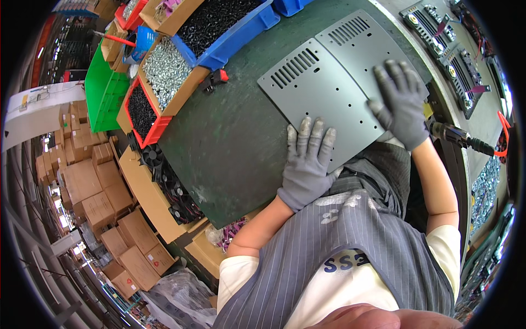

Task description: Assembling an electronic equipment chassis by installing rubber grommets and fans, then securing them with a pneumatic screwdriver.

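Note:
Two grey sheet-metal panels (323, 96) with vent slots and small holes lie side by side on the dark green work surface; their edges meet or overlap along a seam. My left hand (307, 167), in a grey glove with worn, pale fingertips, rests its outstretched fingers on the near left edge of the left panel. Over the right panel (361, 52) is my right hand (401, 101), also gloved, its fingers stretched out and slightly blurred. Neither hand grasps anything. Part of the right panel is hidden under the right hand.
Bins of black screws (216, 27), silver screws (164, 68) and small black screws (141, 112) line the far left. A small black-and-red part (215, 80) lies nearby. Black fans (153, 159) sit left. A power screwdriver (460, 137) is at right, near assembled units (463, 77).

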`<state>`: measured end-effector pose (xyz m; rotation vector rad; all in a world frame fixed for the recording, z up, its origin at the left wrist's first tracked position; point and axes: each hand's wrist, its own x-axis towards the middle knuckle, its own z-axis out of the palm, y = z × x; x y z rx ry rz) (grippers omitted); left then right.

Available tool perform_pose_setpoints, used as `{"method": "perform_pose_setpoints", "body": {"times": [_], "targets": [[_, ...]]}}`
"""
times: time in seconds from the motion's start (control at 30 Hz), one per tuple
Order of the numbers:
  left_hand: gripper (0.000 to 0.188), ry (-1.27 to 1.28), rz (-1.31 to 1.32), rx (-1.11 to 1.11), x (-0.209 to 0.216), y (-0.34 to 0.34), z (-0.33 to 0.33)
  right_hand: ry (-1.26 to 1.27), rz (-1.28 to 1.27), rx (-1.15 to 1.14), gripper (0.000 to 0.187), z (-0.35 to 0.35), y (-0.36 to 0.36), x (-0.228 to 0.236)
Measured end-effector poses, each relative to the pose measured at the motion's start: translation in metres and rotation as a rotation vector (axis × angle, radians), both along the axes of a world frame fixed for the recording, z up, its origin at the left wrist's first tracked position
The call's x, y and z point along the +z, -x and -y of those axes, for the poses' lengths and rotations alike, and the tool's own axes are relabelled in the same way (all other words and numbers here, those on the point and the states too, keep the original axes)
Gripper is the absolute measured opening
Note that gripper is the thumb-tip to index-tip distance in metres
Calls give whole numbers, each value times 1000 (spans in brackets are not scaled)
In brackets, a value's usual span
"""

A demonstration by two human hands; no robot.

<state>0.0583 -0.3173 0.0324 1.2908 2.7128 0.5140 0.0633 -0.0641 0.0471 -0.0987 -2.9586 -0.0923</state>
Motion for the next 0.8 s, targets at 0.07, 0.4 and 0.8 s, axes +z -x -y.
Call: {"method": "perform_pose_setpoints", "body": {"times": [0.07, 0.4, 0.8], "targets": [[94, -97, -3, 66, -7, 0, 2, 36, 123, 198, 82, 30, -1, 3], [111, -37, 5, 249, 7, -1, 18, 46, -96, 224, 73, 60, 96, -12], [101, -53, -22, 213, 9, 2, 23, 170, -339, 143, 64, 14, 246, 44]]}}
